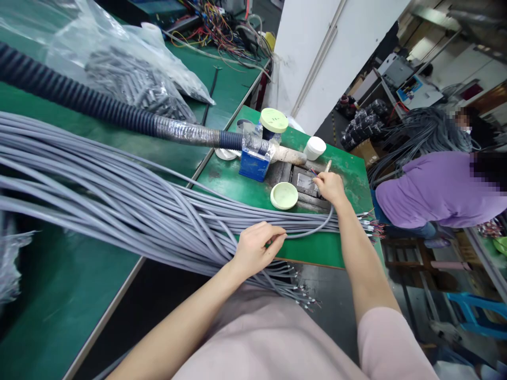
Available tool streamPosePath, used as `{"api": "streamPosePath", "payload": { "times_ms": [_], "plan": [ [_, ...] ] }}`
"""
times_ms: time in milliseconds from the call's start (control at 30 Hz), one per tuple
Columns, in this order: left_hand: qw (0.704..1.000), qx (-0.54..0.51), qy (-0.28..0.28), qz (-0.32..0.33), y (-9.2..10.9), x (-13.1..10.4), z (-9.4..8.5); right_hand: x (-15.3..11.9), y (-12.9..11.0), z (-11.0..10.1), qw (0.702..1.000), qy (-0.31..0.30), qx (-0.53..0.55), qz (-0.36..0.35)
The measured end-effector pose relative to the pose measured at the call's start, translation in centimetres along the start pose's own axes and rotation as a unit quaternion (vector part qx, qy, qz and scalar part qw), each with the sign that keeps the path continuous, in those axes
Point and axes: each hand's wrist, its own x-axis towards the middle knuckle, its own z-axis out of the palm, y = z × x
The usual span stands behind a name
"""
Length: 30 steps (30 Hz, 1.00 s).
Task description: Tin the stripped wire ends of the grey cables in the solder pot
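Note:
A large bundle of grey cables (158, 195) runs from the left across the green bench. My left hand (259, 247) is over the bundle, thumb and forefinger pinched on one grey cable (312, 231). This cable loops to the right and up to my right hand (331, 187), whose closed fingers grip its end. Thin coloured wires stick out from those fingers over a small metal pot (307, 182) with a silvery surface. Close by on the left is a round, pale yellow-green dish (284, 196). Other cable ends with stripped wires (370, 226) lie beyond my right forearm.
A black corrugated hose (99, 108) ends in a nozzle near the pot, resting on a blue box (253, 166). Behind are a lidded tub (274, 120) and a white cup (315, 148). Bags of grey pieces (134, 79) lie left. A person in purple (439, 190) is on the right.

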Motion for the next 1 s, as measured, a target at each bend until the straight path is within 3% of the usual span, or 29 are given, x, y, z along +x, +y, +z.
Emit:
{"api": "streamPosePath", "payload": {
  "times_ms": [600,1000],
  "plan": [
    [1.000,-0.005,-0.006,0.008,-0.2,0.0,0.0,0.8,-0.1,1.8,1.000,-0.023,-0.020,0.005],
    [1.000,-0.007,-0.008,0.008,-0.2,0.0,-0.1,1.1,0.0,2.1,1.000,-0.005,0.005,0.003]
  ]
}}
